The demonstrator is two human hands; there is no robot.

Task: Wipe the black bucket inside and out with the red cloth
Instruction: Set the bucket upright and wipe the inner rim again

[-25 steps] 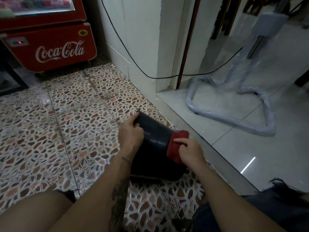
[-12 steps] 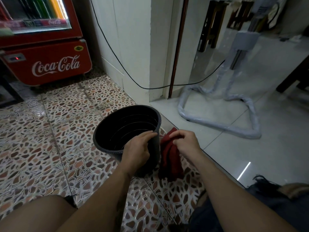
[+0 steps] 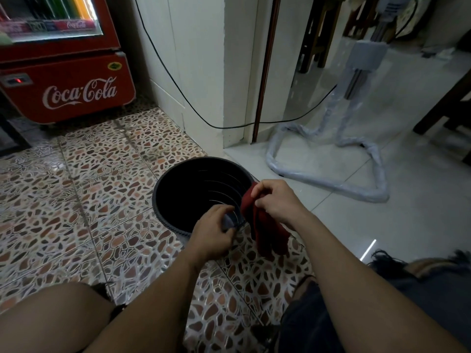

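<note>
Here the bucket (image 3: 201, 194) is standing upright on the patterned floor (image 3: 84, 189), its mouth facing up, just in front of the person's knees and close to the step where the pale tiles (image 3: 382, 212) begin. The left hand (image 3: 212, 235) is pinching the near rim, thumb outside and fingers curled over the edge, so the bucket is being steadied. The right hand (image 3: 274, 200) is closed around the cloth (image 3: 265, 225), bunching its top while the rest is hanging loose outside the bucket, beside the near right wall. The opening is lying just left of and slightly beyond the right hand, with the bucket's axis running straight down, so the cloth probably needs only a short move over the rim and down to reach the inner wall; the right hand is clearly the nearer one for that. The left hand on the rim is sitting very near that path and could get in the way. A cooler (image 3: 66, 85), a wrapped stand (image 3: 328, 174) and a cable (image 3: 178, 98) are all staying well apart.
</note>
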